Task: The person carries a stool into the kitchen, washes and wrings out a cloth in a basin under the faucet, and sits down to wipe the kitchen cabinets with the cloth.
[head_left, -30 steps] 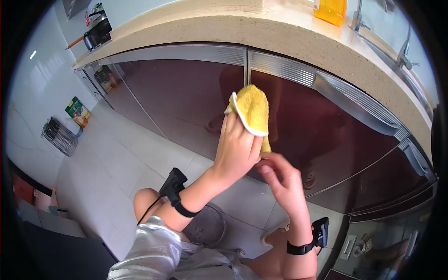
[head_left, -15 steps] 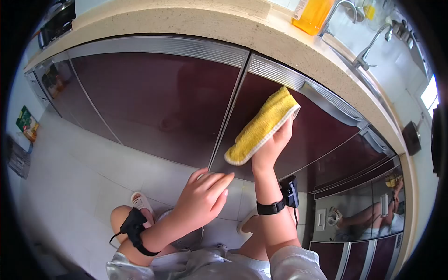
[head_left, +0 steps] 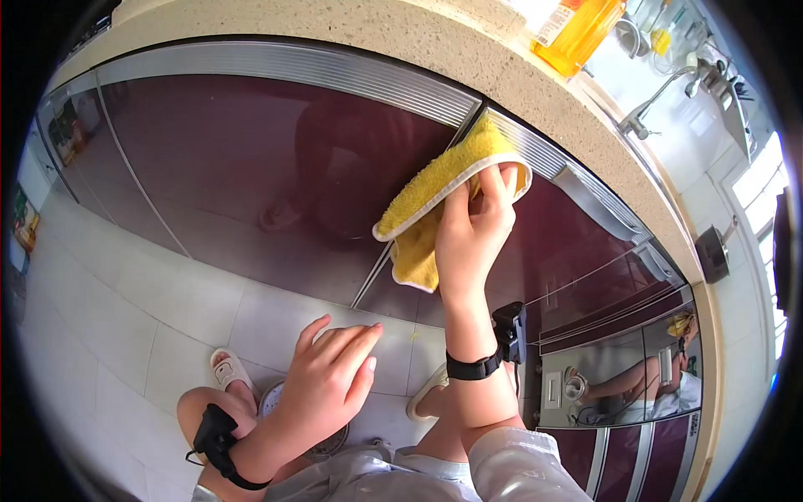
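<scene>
A yellow cloth with a white edge (head_left: 439, 180) lies against the dark red cabinet doors, over the gap between two of them. My right hand (head_left: 477, 234) grips it, fingers tucked into its fold, near the ribbed metal strip (head_left: 527, 144). One corner of the cloth hangs lower. My left hand (head_left: 328, 376) is lower and to the left, above the tiled floor, with its fingers apart and holding nothing. The left dark red door (head_left: 251, 159) shows a dim reflection.
Above the doors runs a beige stone countertop (head_left: 335, 25) bearing an orange bottle (head_left: 577, 35). A faucet (head_left: 640, 124) stands at the upper right. A pan (head_left: 713, 253) hangs at the right. Below are glossy appliance fronts (head_left: 615, 381) and a round bin (head_left: 272, 400) between my legs.
The cloth has passed from my left hand to my right hand and now hangs more open. My left hand has moved down and left, away from it. The view has shifted right.
</scene>
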Motion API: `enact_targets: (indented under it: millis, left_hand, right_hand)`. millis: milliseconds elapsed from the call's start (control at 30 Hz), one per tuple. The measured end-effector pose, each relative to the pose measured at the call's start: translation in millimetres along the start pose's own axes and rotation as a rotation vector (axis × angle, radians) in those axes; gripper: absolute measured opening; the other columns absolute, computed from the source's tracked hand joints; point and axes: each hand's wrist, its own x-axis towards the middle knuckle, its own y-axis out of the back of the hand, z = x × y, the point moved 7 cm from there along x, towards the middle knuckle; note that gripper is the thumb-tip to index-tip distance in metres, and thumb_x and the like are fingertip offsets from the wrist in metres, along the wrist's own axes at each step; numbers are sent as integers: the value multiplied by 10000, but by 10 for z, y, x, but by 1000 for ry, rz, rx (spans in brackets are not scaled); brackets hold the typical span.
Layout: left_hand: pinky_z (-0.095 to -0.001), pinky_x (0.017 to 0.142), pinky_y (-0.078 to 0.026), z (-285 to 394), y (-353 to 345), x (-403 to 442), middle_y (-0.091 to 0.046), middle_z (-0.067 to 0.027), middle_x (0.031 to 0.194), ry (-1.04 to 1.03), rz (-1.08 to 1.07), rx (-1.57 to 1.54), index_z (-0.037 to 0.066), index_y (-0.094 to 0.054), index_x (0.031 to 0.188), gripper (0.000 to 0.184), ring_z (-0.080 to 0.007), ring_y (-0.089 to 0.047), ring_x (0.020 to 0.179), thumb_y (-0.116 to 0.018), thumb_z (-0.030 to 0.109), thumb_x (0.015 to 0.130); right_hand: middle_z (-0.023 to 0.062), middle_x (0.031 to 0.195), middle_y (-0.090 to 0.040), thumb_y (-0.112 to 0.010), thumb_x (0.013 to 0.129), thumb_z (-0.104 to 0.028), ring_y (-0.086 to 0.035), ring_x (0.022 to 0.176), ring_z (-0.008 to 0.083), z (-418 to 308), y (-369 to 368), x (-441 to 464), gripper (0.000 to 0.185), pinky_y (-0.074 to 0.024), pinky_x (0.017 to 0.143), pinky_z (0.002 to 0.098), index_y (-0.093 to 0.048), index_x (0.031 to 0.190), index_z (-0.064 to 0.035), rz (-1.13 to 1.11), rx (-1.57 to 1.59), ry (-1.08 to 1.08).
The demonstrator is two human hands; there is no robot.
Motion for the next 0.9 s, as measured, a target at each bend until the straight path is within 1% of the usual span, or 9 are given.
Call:
enact_targets:
  millis: [200,267,300,400,467,667,733,800,900]
  left_hand:
    - [-444,1011,-336,-25,23,-12,-623,-82,1031,-11,70,53,5,-579,1138,307,-216,-592,921,-550,84,843]
    - [-445,1016,-334,-53,25,-30,-622,-86,1042,1,77,58,4,-579,1139,309,-217,-592,932,-551,82,841]
    - [-445,1016,-334,-49,28,-28,-622,-86,1042,2,74,59,4,-579,1139,309,-217,-592,932,-551,82,841]
    - [-444,1022,-328,-34,50,-31,-622,-93,1050,13,93,63,4,-578,1141,310,-218,-592,942,-551,81,842]
    - [-442,1028,-321,-28,60,-25,-619,-97,1060,11,93,65,2,-576,1144,312,-221,-591,946,-551,81,843]
    - [-442,1032,-316,-49,51,-25,-613,-98,1078,7,94,76,0,-574,1146,313,-220,-589,958,-550,82,844]
    - [-440,1032,-316,-36,45,-23,-612,-97,1080,9,90,77,1,-574,1145,311,-219,-588,959,-549,83,846]
    - [-438,1032,-316,-38,58,-8,-612,-96,1083,2,101,87,1,-574,1144,309,-219,-588,959,-549,85,848]
    - [-466,1025,-334,-125,15,-8,-612,-130,1084,34,97,50,12,-574,1159,318,-280,-581,982,-557,70,846]
  right_hand:
    - [169,990,-480,-501,794,78,-518,919,349,123,-48,-98,219,-429,824,353,-560,996,16,64,9,-24]
    - [96,963,-491,-500,830,91,-511,793,165,27,-45,-80,229,-420,639,227,-569,1045,49,103,-61,130]
    - [96,963,-491,-500,830,91,-511,793,165,-4,-43,-57,229,-420,639,227,-569,1045,49,104,-61,128]
    - [107,987,-496,-502,828,89,-520,852,176,-46,-38,-42,230,-435,687,237,-570,1045,51,89,-95,49]
    - [183,1013,-487,-493,803,83,-520,933,356,41,-69,-112,228,-429,838,354,-551,1015,24,54,11,-38]
    - [190,1034,-496,-485,807,87,-517,936,361,28,-65,-20,239,-427,840,350,-554,1029,30,52,18,-52]
    - [195,1039,-499,-486,803,93,-518,925,365,-54,-60,-21,246,-431,833,353,-556,1032,36,131,8,102]
    - [193,1043,-501,-485,803,97,-519,933,360,58,-47,-107,259,-431,838,349,-560,1044,36,73,-18,46]
    - [188,1033,-504,-483,798,102,-525,944,343,22,2,-52,283,-430,827,329,-568,1059,31,92,68,27]
